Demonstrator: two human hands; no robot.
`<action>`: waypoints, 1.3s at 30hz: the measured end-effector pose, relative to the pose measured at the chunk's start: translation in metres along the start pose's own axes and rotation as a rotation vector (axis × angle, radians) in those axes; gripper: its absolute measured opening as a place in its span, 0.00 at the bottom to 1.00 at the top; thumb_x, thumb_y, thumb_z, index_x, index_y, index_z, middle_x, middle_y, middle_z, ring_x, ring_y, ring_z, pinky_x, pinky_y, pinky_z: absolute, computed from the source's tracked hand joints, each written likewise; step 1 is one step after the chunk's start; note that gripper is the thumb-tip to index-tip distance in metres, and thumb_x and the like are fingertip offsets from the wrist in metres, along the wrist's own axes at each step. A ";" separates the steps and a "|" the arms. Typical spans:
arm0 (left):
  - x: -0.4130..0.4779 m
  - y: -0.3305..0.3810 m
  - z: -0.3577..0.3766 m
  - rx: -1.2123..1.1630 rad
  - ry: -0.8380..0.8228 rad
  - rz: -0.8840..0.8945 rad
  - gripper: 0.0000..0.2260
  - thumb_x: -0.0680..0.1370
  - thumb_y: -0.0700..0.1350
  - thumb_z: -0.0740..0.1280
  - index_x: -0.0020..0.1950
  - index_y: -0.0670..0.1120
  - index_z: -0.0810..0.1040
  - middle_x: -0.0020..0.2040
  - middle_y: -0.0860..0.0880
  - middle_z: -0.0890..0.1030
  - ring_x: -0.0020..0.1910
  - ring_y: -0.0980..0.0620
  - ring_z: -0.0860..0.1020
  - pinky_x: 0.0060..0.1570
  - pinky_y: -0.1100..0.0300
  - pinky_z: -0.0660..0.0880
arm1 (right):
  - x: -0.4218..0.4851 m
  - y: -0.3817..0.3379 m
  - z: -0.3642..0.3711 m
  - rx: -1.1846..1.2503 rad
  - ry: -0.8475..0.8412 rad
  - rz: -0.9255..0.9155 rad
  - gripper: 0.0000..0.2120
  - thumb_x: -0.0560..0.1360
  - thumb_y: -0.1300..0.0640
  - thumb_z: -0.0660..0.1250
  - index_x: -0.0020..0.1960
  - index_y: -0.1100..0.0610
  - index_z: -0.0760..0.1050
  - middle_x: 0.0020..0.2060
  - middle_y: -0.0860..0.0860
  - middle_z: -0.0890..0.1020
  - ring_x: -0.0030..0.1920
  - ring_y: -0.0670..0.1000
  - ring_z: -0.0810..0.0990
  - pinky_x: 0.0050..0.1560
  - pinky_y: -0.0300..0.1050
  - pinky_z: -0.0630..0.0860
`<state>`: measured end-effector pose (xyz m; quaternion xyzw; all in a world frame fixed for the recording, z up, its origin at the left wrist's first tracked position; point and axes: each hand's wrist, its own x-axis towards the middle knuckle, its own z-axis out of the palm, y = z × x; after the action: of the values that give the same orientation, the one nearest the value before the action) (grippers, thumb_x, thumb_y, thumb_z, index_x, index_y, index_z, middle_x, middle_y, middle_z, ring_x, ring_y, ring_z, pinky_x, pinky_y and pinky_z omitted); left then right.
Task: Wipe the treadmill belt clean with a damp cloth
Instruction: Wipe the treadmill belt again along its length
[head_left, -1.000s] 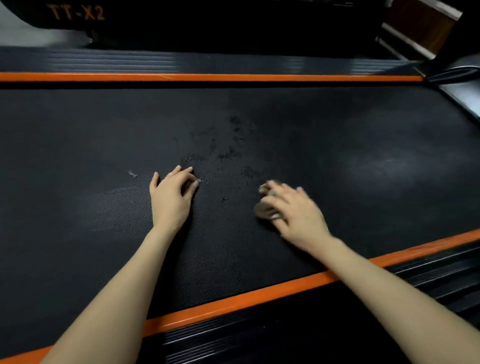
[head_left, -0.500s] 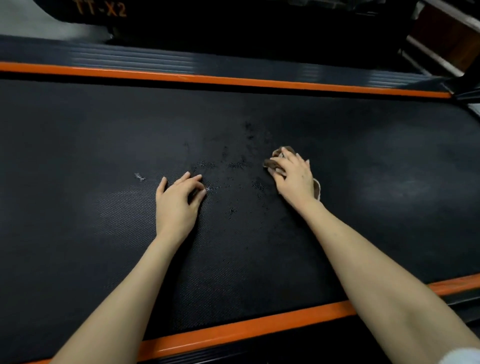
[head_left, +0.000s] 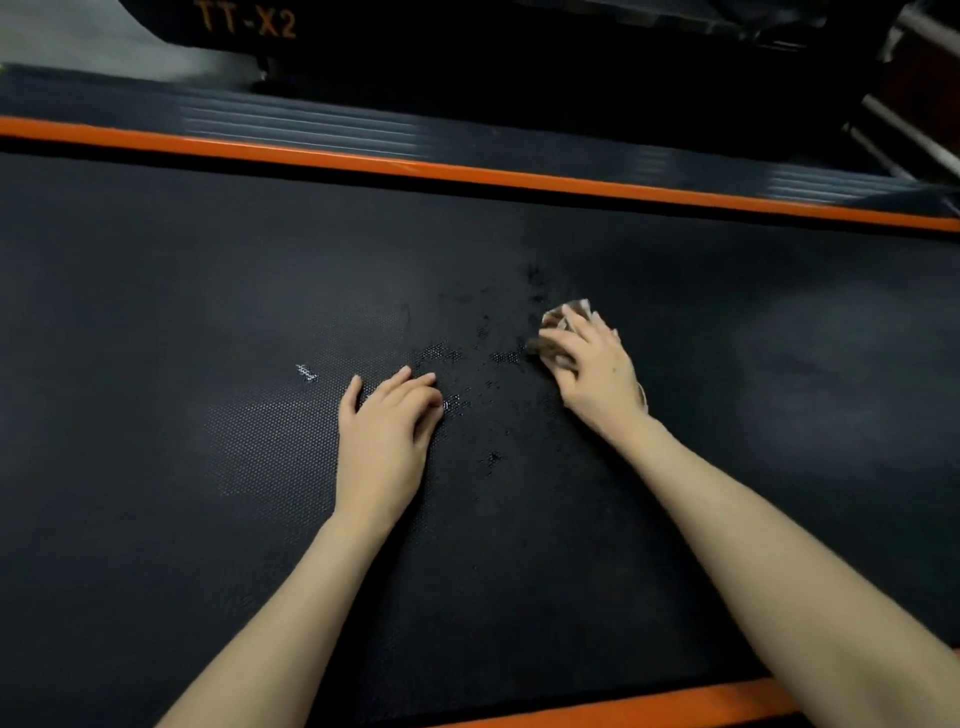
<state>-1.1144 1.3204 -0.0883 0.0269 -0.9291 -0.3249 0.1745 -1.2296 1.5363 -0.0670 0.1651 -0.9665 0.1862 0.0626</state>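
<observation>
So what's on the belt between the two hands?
Nothing solid: just belt with dark wet speckles, seen in the head view. They lie scattered between the left hand, resting flat, and the right hand holding the cloth.

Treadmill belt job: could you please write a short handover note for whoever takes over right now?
Left hand rests open on the belt, holding nothing.
Right hand grips the wadded cloth, pressed on the belt.
Done: how much is wiped cannot be told.
Left: dark specks between the hands, a small white mark beyond the left hand, then the remaining belt.
</observation>
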 end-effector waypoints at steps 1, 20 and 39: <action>0.001 0.000 0.000 0.004 0.006 0.003 0.03 0.77 0.46 0.67 0.47 0.50 0.81 0.59 0.54 0.80 0.67 0.52 0.72 0.70 0.47 0.53 | 0.007 -0.006 0.003 -0.001 0.028 0.048 0.15 0.75 0.57 0.66 0.61 0.52 0.77 0.70 0.53 0.69 0.72 0.63 0.61 0.68 0.67 0.59; 0.037 0.000 -0.009 0.056 0.028 0.055 0.03 0.75 0.43 0.67 0.43 0.45 0.80 0.55 0.48 0.82 0.63 0.46 0.75 0.67 0.43 0.56 | 0.020 0.026 0.004 0.036 0.058 -0.069 0.17 0.74 0.63 0.66 0.61 0.54 0.77 0.69 0.56 0.71 0.71 0.62 0.63 0.70 0.62 0.60; 0.091 -0.045 0.001 0.151 0.001 -0.073 0.07 0.79 0.47 0.62 0.47 0.46 0.77 0.61 0.51 0.78 0.71 0.48 0.67 0.71 0.39 0.48 | 0.050 -0.040 0.034 0.087 -0.154 -0.482 0.23 0.70 0.56 0.57 0.63 0.51 0.76 0.68 0.54 0.72 0.70 0.64 0.65 0.67 0.61 0.57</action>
<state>-1.2030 1.2708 -0.0880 0.0742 -0.9493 -0.2601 0.1604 -1.2646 1.4738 -0.0757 0.4069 -0.8922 0.1944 0.0243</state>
